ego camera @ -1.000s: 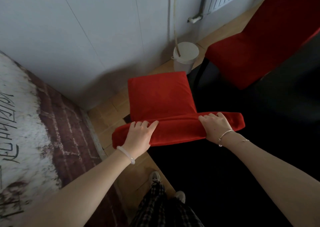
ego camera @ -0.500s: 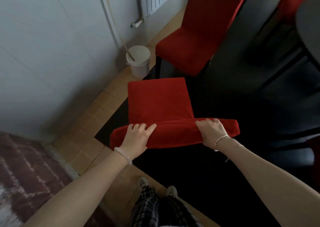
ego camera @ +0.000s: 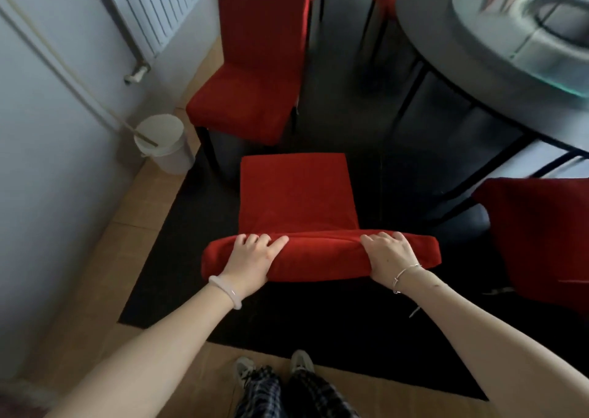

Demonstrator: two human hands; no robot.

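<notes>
Both hands are on the red chair (ego camera: 296,194): left hand (ego camera: 251,260) and right hand (ego camera: 387,256) each clamp the top edge of its padded backrest, fingers curled over the front, hands well apart. The chair stands on the black rug (ego camera: 318,319), seat pointing away from the person, just behind a second red chair (ego camera: 242,102). White bucket (ego camera: 164,145) is at left by the wall, round dark surface (ego camera: 446,44) upper right.

Narrow gap between held red chair (ego camera: 296,194) and second red chair (ego camera: 239,111) at upper centre, white bucket (ego camera: 164,145) blocked the left, round table (ego camera: 446,51) crowded upper right, black rug (ego camera: 318,315) lay open lower centre.
</notes>
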